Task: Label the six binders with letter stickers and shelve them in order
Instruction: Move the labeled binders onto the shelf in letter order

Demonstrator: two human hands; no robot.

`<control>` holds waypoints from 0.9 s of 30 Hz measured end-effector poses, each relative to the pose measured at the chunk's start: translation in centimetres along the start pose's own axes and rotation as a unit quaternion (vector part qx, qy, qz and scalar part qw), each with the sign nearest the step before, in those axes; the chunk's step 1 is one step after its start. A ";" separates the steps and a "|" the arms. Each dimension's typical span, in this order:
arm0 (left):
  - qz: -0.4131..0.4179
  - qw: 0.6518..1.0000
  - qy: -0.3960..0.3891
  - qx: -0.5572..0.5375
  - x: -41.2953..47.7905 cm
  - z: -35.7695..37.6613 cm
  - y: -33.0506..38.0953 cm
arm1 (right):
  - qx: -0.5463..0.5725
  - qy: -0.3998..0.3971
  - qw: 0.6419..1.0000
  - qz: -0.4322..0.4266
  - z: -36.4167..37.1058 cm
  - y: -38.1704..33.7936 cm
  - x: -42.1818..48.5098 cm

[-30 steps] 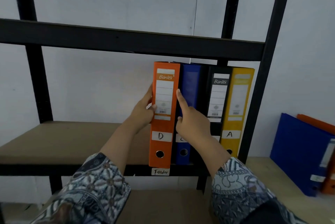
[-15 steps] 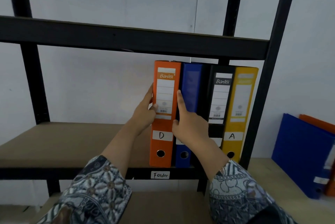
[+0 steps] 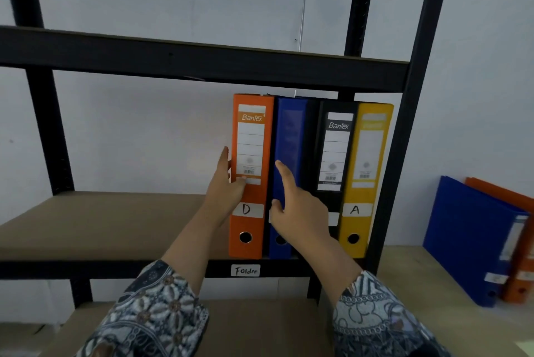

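Four binders stand on the shelf [image 3: 101, 220] above the Folder tag [image 3: 245, 270]: the D binder [image 3: 254, 154] directly over it, then the blue binder [image 3: 290, 137], black binder [image 3: 335, 148] and A binder [image 3: 370, 148] rightward. Within the last second the D binder has slid back nearly level with the row, so it looks shelved. The right hand [image 3: 300, 212] has moved its straight forefinger onto the blue spine. The left hand [image 3: 228, 189] lies flat along D's outer side, thumb across the spine; neither clasps anything. Far right of the tag lean a spare blue binder [image 3: 468, 235] and a spare orange binder [image 3: 520, 270], probably still to shelve.
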State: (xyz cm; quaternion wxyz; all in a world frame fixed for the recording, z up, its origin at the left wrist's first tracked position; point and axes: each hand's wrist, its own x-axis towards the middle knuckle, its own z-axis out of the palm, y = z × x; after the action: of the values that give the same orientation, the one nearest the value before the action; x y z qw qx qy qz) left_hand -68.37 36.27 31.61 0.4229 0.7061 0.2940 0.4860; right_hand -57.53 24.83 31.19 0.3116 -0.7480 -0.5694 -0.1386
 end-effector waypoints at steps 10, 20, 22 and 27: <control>0.008 0.979 0.195 0.059 -4.8 4.1 -2.0 | 0.024 -0.038 0.999 0.015 0.5 4.7 -3.7; 0.188 0.942 0.221 0.166 -14.4 16.6 -2.6 | -0.001 -0.109 0.993 0.046 -2.4 14.3 -8.6; 0.196 0.950 0.164 0.179 -15.4 19.6 -2.3 | 0.016 -0.131 0.989 0.073 -3.1 16.8 -9.5; 0.163 0.967 0.020 0.196 -18.4 28.2 -0.5 | -0.003 -0.161 0.982 0.100 -7.0 24.5 -12.5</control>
State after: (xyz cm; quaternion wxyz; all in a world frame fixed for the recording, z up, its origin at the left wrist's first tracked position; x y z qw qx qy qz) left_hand -48.56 12.52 18.29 0.1855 0.8034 0.2732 0.4955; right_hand -37.43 7.01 22.00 0.2261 -0.8147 -0.5338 0.0142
